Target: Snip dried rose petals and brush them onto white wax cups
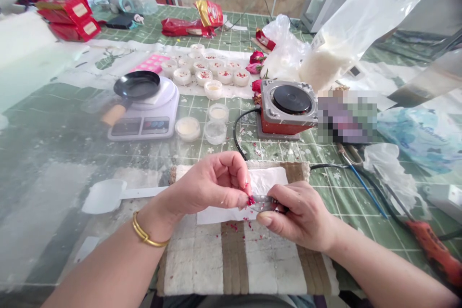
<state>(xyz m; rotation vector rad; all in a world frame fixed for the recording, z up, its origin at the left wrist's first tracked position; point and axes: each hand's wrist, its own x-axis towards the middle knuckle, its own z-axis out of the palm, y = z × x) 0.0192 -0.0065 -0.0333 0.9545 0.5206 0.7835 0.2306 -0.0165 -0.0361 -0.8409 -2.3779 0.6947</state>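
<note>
My left hand (220, 183) pinches a small dark red flower petal (250, 199) between thumb and fingertips. Closed around a short grey metal tool (264, 203) with a blade-like end is my right hand (299, 211); its tip touches the petal, and my fingers cover the rest, so its exact kind is unclear. Beneath both hands lies a white paper sheet (269, 178) on a striped cloth mat (202, 260). Red petal bits (234, 226) are scattered over the mat.
Behind the mat are a red hot plate (285, 127), a white kitchen scale (144, 127) with a black pan (137, 84), and several small tubs (204, 75) topped with red bits. Roses (255, 68) lie beside them. A white spatula (104, 196) is left; a soldering iron (429, 245) right.
</note>
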